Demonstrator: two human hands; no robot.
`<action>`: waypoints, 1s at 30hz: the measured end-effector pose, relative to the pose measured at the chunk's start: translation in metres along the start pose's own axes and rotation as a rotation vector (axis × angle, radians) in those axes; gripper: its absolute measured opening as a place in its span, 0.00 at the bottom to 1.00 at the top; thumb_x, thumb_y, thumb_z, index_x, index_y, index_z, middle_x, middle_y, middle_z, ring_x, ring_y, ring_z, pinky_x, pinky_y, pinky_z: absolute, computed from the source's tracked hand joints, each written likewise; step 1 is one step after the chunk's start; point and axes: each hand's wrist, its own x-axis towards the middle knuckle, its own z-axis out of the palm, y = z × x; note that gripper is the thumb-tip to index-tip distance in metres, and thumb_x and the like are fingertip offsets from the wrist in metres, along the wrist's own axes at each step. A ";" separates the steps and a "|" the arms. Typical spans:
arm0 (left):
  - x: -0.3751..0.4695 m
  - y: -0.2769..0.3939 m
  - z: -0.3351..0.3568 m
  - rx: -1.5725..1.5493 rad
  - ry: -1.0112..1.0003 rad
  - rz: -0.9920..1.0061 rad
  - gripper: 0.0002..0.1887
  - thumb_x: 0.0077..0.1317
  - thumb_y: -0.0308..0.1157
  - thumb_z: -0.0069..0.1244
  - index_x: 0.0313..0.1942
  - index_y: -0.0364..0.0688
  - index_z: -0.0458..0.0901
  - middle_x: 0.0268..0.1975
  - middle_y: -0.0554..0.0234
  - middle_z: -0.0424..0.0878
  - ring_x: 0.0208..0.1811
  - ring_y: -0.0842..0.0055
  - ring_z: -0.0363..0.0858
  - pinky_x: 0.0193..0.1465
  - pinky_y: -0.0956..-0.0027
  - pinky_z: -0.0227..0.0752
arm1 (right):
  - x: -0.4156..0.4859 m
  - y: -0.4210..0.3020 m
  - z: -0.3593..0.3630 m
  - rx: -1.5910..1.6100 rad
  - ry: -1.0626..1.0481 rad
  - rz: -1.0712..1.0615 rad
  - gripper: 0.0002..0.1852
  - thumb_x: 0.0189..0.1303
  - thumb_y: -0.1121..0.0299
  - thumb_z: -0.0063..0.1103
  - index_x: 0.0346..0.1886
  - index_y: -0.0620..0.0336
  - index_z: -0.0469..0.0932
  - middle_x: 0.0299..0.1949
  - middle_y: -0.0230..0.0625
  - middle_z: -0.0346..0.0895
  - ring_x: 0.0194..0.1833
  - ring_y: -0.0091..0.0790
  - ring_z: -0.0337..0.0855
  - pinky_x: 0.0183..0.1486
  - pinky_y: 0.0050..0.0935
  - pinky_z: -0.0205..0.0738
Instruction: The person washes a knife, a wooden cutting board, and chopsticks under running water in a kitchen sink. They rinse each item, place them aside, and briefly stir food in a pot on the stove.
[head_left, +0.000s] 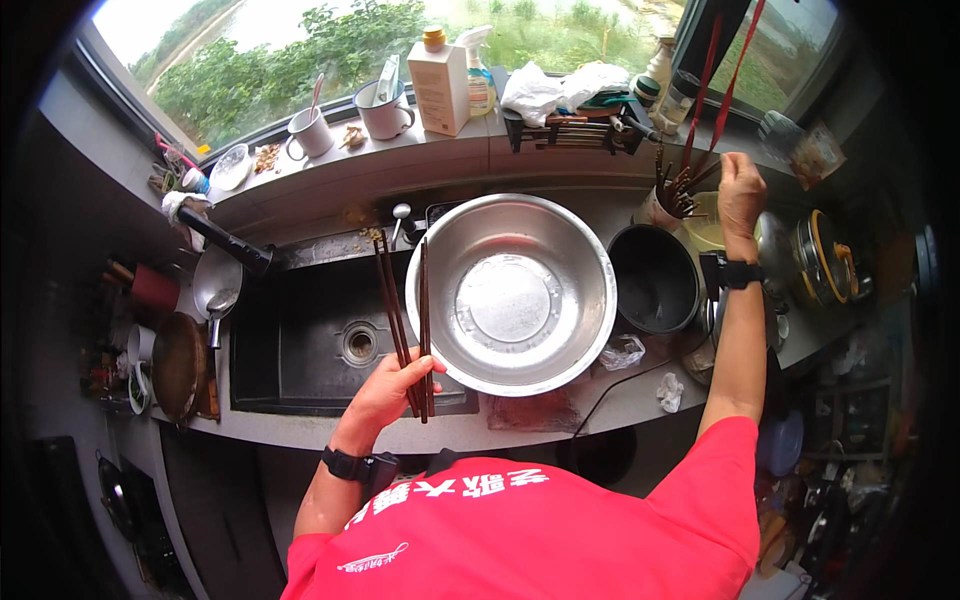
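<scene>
My left hand (391, 386) grips several dark brown chopsticks (396, 304) in a loose bundle, tips spread upward, over the sink and beside the left rim of a large steel basin (442, 352). Just a little water and reflections show in the basin. At the upper right, my right hand (742, 191) pinches the end of one chopstick (705, 175). That stick slants up from a chopstick holder (657, 211) packed with more chopsticks. The holder stands behind a black inner pot (654, 279).
The black sink (300, 352) lies left of the basin, its faucet (225, 240) over the left side. A wok (214, 281) and round wooden board (180, 367) stand farther left. Mugs (310, 133) and bottles (439, 82) line the windowsill. A glass lid (821, 259) is far right.
</scene>
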 end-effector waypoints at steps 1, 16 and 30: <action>-0.001 0.000 -0.003 -0.016 0.010 -0.003 0.12 0.77 0.37 0.47 0.45 0.37 0.83 0.34 0.68 0.84 0.34 0.80 0.86 0.36 0.74 0.82 | 0.007 -0.021 -0.024 -0.008 0.060 -0.080 0.07 0.66 0.66 0.63 0.35 0.59 0.82 0.34 0.44 0.84 0.37 0.51 0.84 0.40 0.42 0.78; -0.011 0.008 -0.071 -0.014 -0.228 0.021 0.15 0.76 0.40 0.48 0.48 0.38 0.84 0.38 0.67 0.85 0.40 0.81 0.86 0.39 0.75 0.81 | -0.076 -0.313 -0.059 1.149 -1.251 0.523 0.10 0.70 0.68 0.60 0.39 0.67 0.80 0.29 0.37 0.83 0.29 0.28 0.87 0.31 0.22 0.83; -0.105 -0.010 -0.312 -0.288 -0.339 -0.156 0.16 0.78 0.34 0.44 0.56 0.32 0.78 0.37 0.63 0.84 0.33 0.77 0.86 0.43 0.67 0.85 | -0.253 -0.574 0.086 1.138 -1.415 0.825 0.09 0.68 0.68 0.62 0.40 0.66 0.79 0.31 0.37 0.82 0.30 0.31 0.88 0.33 0.28 0.87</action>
